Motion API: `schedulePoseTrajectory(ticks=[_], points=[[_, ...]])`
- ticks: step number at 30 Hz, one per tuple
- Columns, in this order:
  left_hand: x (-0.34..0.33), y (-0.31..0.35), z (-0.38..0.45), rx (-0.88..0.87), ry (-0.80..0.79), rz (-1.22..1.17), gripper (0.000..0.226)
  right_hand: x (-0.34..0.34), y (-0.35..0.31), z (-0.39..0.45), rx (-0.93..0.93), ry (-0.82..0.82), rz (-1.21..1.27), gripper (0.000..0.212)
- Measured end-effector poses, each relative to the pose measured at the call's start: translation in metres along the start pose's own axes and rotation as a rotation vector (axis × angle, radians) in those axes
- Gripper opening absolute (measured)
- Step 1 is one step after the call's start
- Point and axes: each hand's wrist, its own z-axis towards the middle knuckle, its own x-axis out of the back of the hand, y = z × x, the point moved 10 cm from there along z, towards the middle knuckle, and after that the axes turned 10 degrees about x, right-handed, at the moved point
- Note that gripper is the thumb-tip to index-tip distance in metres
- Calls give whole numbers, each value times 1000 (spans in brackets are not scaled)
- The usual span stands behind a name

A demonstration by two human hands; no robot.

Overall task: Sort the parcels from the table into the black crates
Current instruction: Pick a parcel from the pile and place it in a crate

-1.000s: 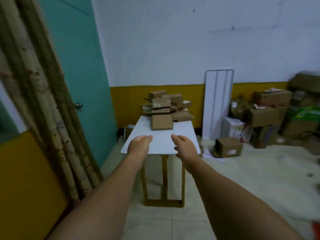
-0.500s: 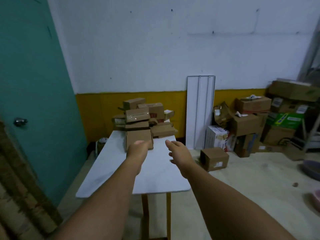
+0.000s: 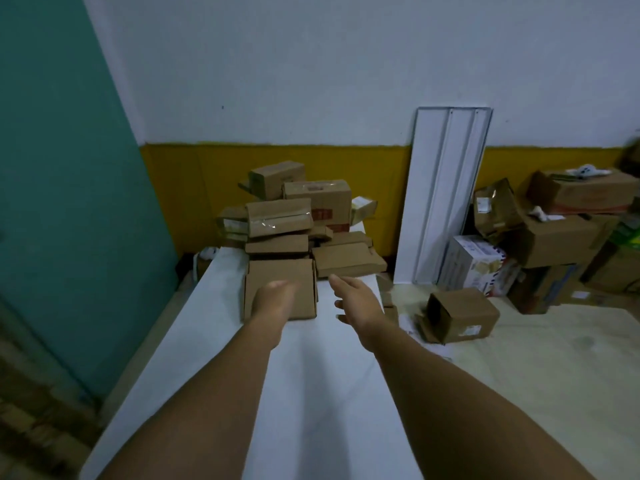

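Desk: a white desk [image 3: 322, 382] runs away from the person toward a white-and-yellow wall, its left edge beside a teal door [image 3: 62, 188].
Parcels: a heap of brown cardboard parcels [image 3: 298, 220] covers the far end of the desk, stacked several layers high and at mixed angles.
Front parcel: a flat square box [image 3: 280, 275] lies nearest the person, flat on the desk at the foot of the heap.
Left hand: the left hand [image 3: 273, 299] reaches out above the near part of the flat square box, fingers bent loosely downward and holding nothing; whether it touches the box cannot be told.
Right hand: the right hand [image 3: 356, 303] reaches out just right of that box, fingers straight and slightly spread, thumb apart, holding nothing, above the bare desk top.
Flat parcel at right: a low wide parcel [image 3: 346, 259] lies just beyond the right hand's fingertips.
Floor at right: a small tipped carton [image 3: 460, 313] lies on the floor near the desk, and larger cartons [image 3: 561, 237] are piled against the wall.
Panel: a tall white panel [image 3: 446, 192] leans against the wall between the desk and the cartons.
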Motion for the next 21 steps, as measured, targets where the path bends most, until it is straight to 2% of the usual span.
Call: schedulePoseTrajectory(ticks=[3, 5, 11, 14, 15, 18, 21], points=[[-19, -5, 60, 67, 51, 21, 19, -7, 37, 65, -58, -48, 24, 59], [-28, -13, 92, 133, 77, 24, 20, -12, 63, 98, -110, -79, 24, 58], [-56, -38, 190, 336, 167, 10, 40, -32, 135, 192, -282, -183, 6, 65], [-70, -57, 220, 408, 231, -25, 53, -51, 175, 220, -353, -251, -27, 56], [-69, -61, 225, 398, 271, 28, 53, -56, 183, 224, -362, -271, -48, 51], [-63, -68, 231, 343, 399, 310, 50, -63, 205, 233, -393, -277, -124, 62], [-61, -74, 233, 318, 440, 416, 51, -68, 217, 232, -435, -261, -156, 62]])
